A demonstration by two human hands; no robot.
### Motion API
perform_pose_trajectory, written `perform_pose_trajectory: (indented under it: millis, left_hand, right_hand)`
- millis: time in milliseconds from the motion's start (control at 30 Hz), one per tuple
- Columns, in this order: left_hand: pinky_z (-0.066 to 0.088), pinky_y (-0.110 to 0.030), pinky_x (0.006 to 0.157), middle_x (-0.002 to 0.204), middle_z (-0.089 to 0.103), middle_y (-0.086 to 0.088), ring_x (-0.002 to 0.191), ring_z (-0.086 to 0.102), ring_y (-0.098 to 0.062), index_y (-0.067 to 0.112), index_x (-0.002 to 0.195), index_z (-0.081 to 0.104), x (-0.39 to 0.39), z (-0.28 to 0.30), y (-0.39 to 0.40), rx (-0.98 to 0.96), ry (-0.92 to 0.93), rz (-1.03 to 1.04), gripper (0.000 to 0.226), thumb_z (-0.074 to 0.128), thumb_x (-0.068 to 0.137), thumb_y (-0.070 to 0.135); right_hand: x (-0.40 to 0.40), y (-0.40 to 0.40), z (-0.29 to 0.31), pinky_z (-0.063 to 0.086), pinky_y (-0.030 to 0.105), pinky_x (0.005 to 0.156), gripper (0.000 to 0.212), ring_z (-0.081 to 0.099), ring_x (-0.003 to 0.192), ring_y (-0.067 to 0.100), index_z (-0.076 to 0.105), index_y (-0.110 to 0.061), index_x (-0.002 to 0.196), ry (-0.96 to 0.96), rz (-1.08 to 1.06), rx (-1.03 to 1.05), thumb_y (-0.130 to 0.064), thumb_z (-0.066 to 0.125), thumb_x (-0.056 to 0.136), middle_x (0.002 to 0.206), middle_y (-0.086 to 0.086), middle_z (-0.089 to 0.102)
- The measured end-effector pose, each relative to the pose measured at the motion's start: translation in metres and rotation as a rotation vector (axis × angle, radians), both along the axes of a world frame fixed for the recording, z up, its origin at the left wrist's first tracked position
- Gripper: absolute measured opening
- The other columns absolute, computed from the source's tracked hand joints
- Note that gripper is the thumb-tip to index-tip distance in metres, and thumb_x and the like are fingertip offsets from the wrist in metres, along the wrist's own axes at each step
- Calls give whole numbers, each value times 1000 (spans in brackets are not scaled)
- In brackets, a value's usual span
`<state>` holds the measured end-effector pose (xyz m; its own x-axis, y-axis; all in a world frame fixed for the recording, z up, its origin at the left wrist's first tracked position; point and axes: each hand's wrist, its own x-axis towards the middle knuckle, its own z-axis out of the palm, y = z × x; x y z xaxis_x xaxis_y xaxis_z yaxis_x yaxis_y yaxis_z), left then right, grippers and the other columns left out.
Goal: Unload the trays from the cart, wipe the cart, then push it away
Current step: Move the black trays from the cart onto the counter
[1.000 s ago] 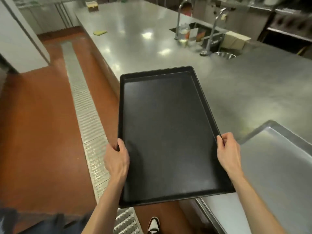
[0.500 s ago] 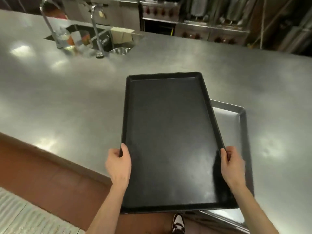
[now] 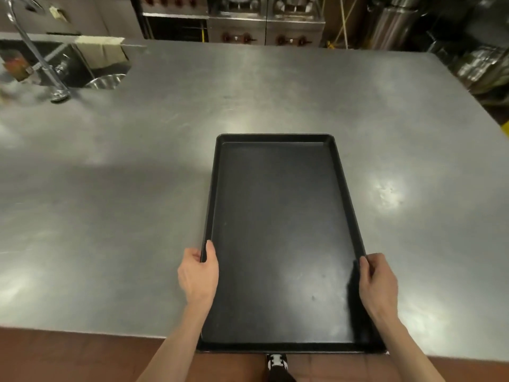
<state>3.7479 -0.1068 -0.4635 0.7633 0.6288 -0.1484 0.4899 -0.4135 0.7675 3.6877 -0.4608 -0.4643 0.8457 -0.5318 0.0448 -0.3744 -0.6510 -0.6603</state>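
Observation:
An empty black rectangular tray [image 3: 278, 232] lies lengthwise over the steel counter [image 3: 110, 202], its near end just past the counter's front edge. My left hand [image 3: 198, 274] grips its left rim, thumb on top. My right hand [image 3: 378, 282] grips the right rim the same way. The silver tray seen earlier is hidden under the black one. I cannot tell whether the black tray rests on it or hovers. The cart is out of view.
A sink [image 3: 82, 67] with a curved tap [image 3: 41, 62] sits at the counter's far left. Stoves with red knobs [image 3: 264, 26] and metal pots [image 3: 396, 26] line the back. Red-brown floor [image 3: 82, 357] and my shoe [image 3: 276, 363] show below the counter edge.
I turned from the floor side to face the counter. The black tray, held in both hands, moved over the silver tray and now covers it.

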Motion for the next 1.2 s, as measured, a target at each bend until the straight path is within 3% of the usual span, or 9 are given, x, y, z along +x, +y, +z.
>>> perform_pose_trajectory:
  millis: [200, 433, 667, 867, 1033, 1200]
  left_hand:
    - [51, -41, 70, 77, 63, -7, 80, 66, -39, 12, 87, 56, 10, -11, -9, 121, 20, -77, 24, 61, 99, 33]
    - [43, -40, 60, 72, 56, -3, 73, 56, -33, 16, 76, 49, 6, -28, -1, 225, -66, -158, 27, 60, 100, 23]
    - [36, -37, 63, 77, 52, -5, 75, 43, -23, 13, 78, 51, 5, -28, -3, 330, -138, -199, 23, 60, 100, 12]
    - [43, -38, 63, 87, 60, -11, 80, 48, -25, 5, 93, 62, 5, -34, -4, 448, -79, -234, 12, 57, 102, 12]
    - [50, -44, 64, 87, 61, -13, 81, 51, -30, 4, 95, 61, 7, -37, -3, 538, -32, -263, 12, 56, 102, 11]
    - [53, -48, 66, 88, 60, -14, 81, 51, -30, 5, 96, 59, 9, -41, 0, 552, -11, -288, 11, 55, 103, 12]
  right_hand:
    - [-1, -6, -22, 53, 46, 67, 15, 57, 71, 25, 53, -15, 95, 46, -43, -14, -23, 49, 107, 84, 4, 60]
    - [1, -1, -27, 49, 43, 64, 18, 53, 68, 23, 50, -13, 89, 16, -40, -3, -19, 49, 106, 79, 3, 56]
    - [0, 2, -30, 44, 40, 64, 23, 49, 72, 24, 47, -14, 84, 17, -32, -71, -17, 47, 106, 78, 0, 51]
    - [0, 4, -33, 39, 37, 65, 22, 47, 76, 26, 45, -14, 85, 13, -34, -107, -16, 45, 107, 82, 1, 48]
    - [-2, 8, -37, 46, 41, 65, 19, 46, 79, 28, 44, -14, 88, 6, -41, -140, -17, 45, 107, 88, 3, 46]
    - [-1, 11, -36, 40, 35, 63, 19, 44, 73, 29, 40, -15, 89, 5, -35, -152, -17, 45, 107, 94, 4, 40]
